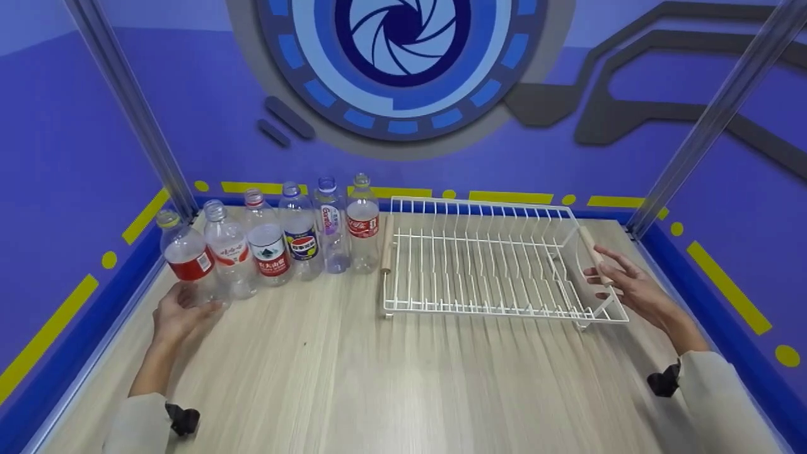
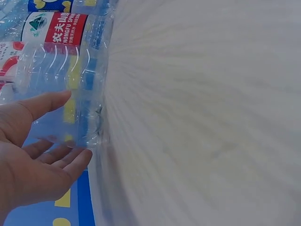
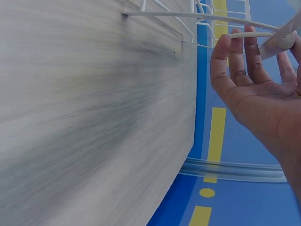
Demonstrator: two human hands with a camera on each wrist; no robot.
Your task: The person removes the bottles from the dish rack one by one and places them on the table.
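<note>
My left hand (image 1: 179, 315) is at the base of the leftmost clear plastic bottle (image 1: 192, 267), which has a red label. In the left wrist view, the thumb lies in front of that bottle and the loosely bent fingers sit beyond it, not closed tightly. On the right, my right hand (image 1: 640, 293) is at the wooden handle (image 1: 592, 255) of a white wire dish rack (image 1: 504, 314). The right wrist view has the handle's end (image 3: 283, 42) between thumb and spread fingers; how firmly they touch it is unclear.
Several other uncapped bottles stand upright in a row, including one with a red-and-white label (image 1: 270, 252) and one with a blue label (image 1: 302, 244). A red-labelled bottle (image 1: 363, 227) stands beside the rack's left handle (image 1: 387, 243). Blue walls (image 1: 441, 170) enclose the wood-grain table (image 1: 403, 391).
</note>
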